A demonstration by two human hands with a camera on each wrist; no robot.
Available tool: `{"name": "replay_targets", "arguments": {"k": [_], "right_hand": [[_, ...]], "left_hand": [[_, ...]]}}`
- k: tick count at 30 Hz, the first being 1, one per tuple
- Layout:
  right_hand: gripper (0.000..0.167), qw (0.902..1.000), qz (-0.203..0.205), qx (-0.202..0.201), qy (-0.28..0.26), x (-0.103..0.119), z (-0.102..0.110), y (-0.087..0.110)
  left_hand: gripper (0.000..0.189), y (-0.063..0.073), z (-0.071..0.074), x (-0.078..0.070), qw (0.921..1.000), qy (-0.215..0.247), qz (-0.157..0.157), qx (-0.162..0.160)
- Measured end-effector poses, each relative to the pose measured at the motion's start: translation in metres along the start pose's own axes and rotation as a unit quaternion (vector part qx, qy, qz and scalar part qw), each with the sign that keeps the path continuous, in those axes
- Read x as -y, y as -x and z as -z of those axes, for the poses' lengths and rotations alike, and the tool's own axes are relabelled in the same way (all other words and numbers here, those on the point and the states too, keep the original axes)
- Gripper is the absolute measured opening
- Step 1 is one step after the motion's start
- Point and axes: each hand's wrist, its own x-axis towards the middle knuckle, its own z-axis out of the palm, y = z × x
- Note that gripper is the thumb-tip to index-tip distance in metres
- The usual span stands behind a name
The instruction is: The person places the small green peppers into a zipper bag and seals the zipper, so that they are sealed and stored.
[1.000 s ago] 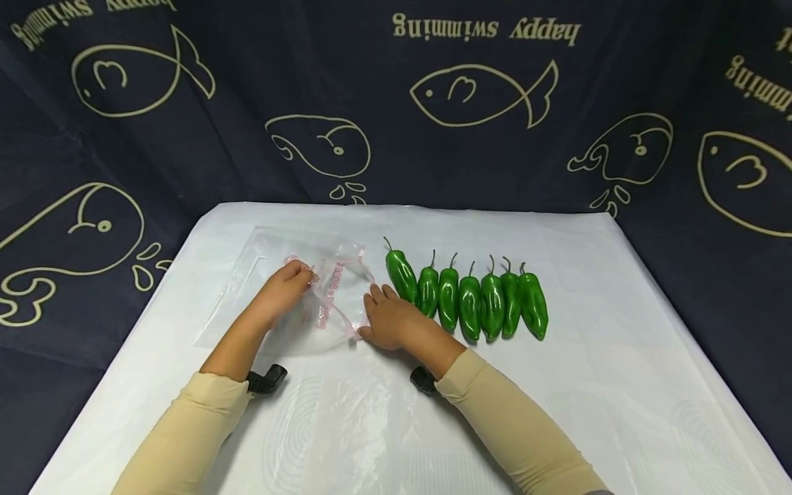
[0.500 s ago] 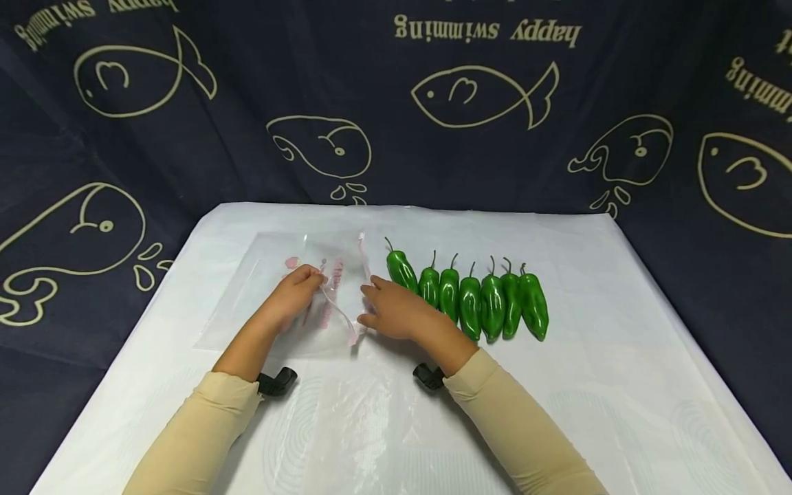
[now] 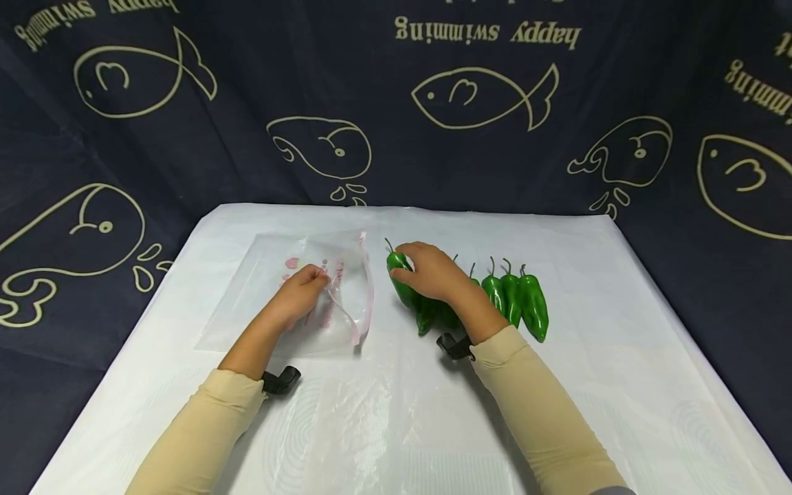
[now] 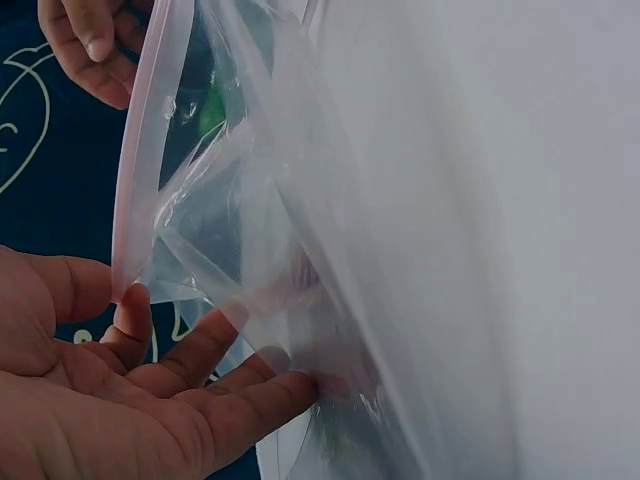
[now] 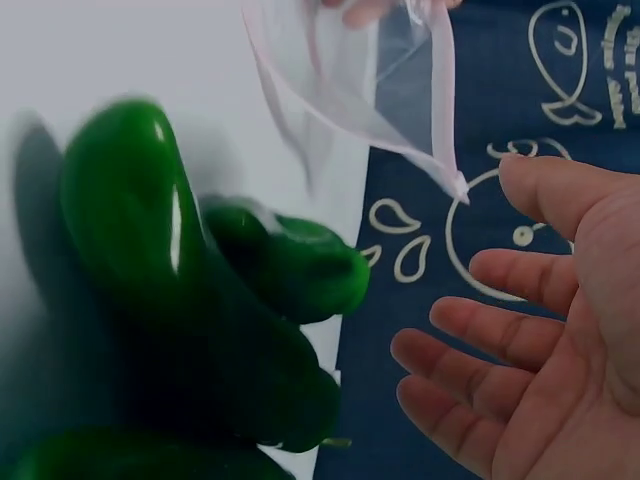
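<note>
A clear zip bag (image 3: 238, 313) with pink print and a pink zip edge lies flat on the left half of the table, its mouth to the right. My left hand (image 3: 301, 294) pinches the upper layer at the mouth between thumb and index finger; the left wrist view shows the pink zip edge (image 4: 140, 150) lifted there. My right hand (image 3: 433, 273) is over the left end of a row of green peppers, thumb overlapping the leftmost pepper (image 3: 402, 292). In the right wrist view its fingers (image 5: 490, 335) are spread and loosely bent, with several peppers (image 5: 125, 210) beside them.
More green peppers (image 3: 533, 306) stand in the row to the right, partly hidden by the right arm. A white cloth (image 3: 619, 385) covers the table. Behind it hangs a dark blue curtain (image 3: 383, 165) with fish drawings. Black straps with cameras (image 3: 281, 380) sit on both wrists.
My right hand has left the bag's mouth and moved right and back to the leftmost pepper. My left hand has shifted slightly right, still pinching the bag, whose mouth stands wider.
</note>
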Motion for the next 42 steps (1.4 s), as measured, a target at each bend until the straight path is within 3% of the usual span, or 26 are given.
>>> {"name": "replay_targets", "arguments": {"k": [17, 42], "right_hand": [[0.06, 0.9975, -0.06, 0.02, -0.033, -0.023, -0.007, -0.023], [0.059, 0.9942, -0.103, 0.03, -0.002, -0.017, -0.019, -0.042]], "left_hand": [[0.023, -0.003, -0.004, -0.001, 0.9999, -0.015, 0.002, 0.0], [0.024, -0.001, -0.003, 0.0, 0.9999, -0.014, -0.003, 0.003]]}}
